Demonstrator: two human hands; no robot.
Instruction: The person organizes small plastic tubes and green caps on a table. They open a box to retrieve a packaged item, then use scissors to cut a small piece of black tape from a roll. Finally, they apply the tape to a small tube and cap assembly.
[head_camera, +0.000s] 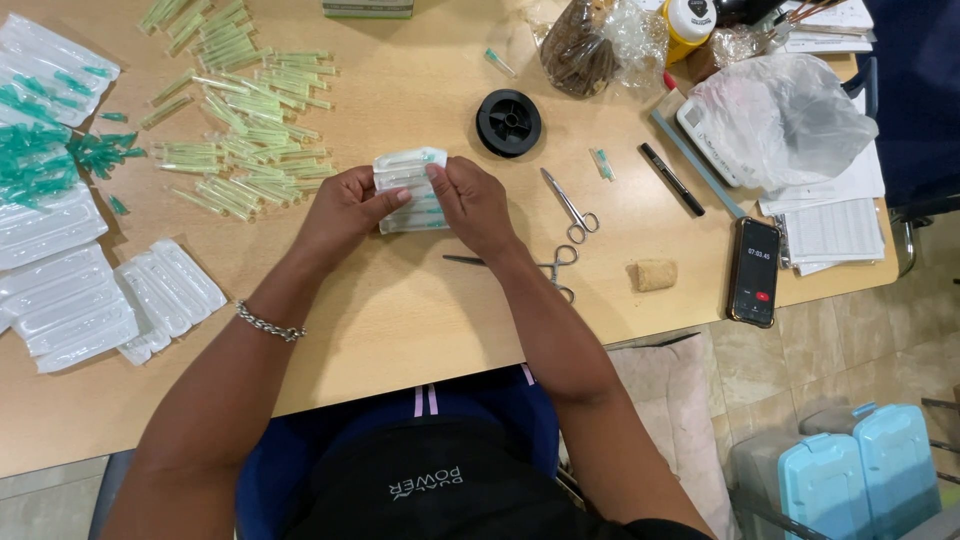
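Both hands hold a clear plastic blister strip with green-tipped pieces in it, just above the wooden table. My left hand grips its left side, thumb across the front. My right hand pinches its right side near the top. A pile of loose pale-green capped needles lies to the upper left of the hands. Empty clear blister packs are stacked at the left edge.
Two pairs of scissors lie right of my hands, with a black spool, a black pen, a phone and a beige lump. Plastic bags and papers crowd the far right.
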